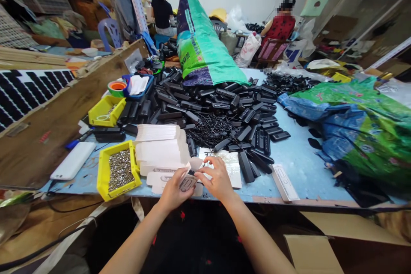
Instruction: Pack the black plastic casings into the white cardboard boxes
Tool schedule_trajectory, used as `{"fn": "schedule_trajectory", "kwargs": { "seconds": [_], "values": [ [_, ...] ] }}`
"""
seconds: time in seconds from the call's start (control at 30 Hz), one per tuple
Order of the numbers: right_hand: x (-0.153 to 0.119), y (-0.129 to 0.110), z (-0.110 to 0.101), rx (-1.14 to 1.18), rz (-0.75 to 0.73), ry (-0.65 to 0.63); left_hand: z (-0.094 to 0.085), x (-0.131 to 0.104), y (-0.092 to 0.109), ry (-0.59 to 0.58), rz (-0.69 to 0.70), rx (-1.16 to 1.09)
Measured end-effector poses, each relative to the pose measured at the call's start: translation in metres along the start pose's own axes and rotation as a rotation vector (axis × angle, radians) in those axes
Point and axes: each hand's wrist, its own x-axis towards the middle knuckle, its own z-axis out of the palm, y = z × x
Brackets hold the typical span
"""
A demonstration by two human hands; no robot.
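My left hand (176, 188) is wrapped round a small white printed box (188, 183), whose flap stands up at the top end. My right hand (216, 177) is at that open end, its fingers pinched together. Something small and dark shows at the box's mouth, but my fingers hide most of it. Under and left of my hands lie flat white printed boxes (162, 152) in a stack. A pile of thin black rods (215, 130) lies just beyond my hands, among many black plastic cases (247, 165). A closed white box (284, 183) lies to the right.
A yellow bin (104, 175) of small metal parts stands left, with another yellow bin (96, 113) behind it. A white phone-like device (73, 160) lies near the wooden board (64, 124). Large green sacks (205, 47) stand behind and right. Two people sit farther back.
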Motion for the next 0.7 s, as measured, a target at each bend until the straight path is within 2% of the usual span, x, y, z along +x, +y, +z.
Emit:
{"fn": "schedule_trajectory", "kwargs": {
  "seconds": [0.07,0.17,0.23,0.3,0.33,0.4,0.47,0.57,0.63,0.7],
  "values": [
    [-0.001,0.004,0.002,0.128,0.047,0.027,-0.002,0.001,0.001,-0.011,-0.024,-0.009],
    [-0.004,0.013,0.016,0.510,0.324,0.125,-0.003,0.002,0.007,-0.028,-0.011,-0.028],
    [-0.007,0.019,0.029,0.782,0.534,0.067,-0.001,0.002,0.010,-0.034,0.012,-0.034],
    [-0.011,0.023,0.042,0.966,0.623,-0.052,0.001,0.002,0.012,-0.041,0.026,-0.020],
    [-0.013,0.023,0.047,0.999,0.621,-0.074,0.002,0.003,0.012,-0.053,0.031,-0.011],
    [-0.016,0.021,0.051,0.955,0.552,-0.035,0.004,0.004,0.014,-0.109,0.048,-0.015],
    [-0.018,0.017,0.048,0.823,0.410,-0.019,0.004,0.006,0.016,-0.171,0.058,-0.035],
    [-0.019,0.013,0.037,0.686,0.206,-0.112,0.006,0.007,0.018,-0.208,0.014,-0.006],
    [-0.019,0.011,0.034,0.699,0.221,-0.150,0.009,0.005,0.018,-0.207,-0.033,0.033],
    [-0.021,0.010,0.035,0.746,0.335,-0.121,0.012,0.002,0.019,-0.196,-0.069,0.055]
  ]
}}
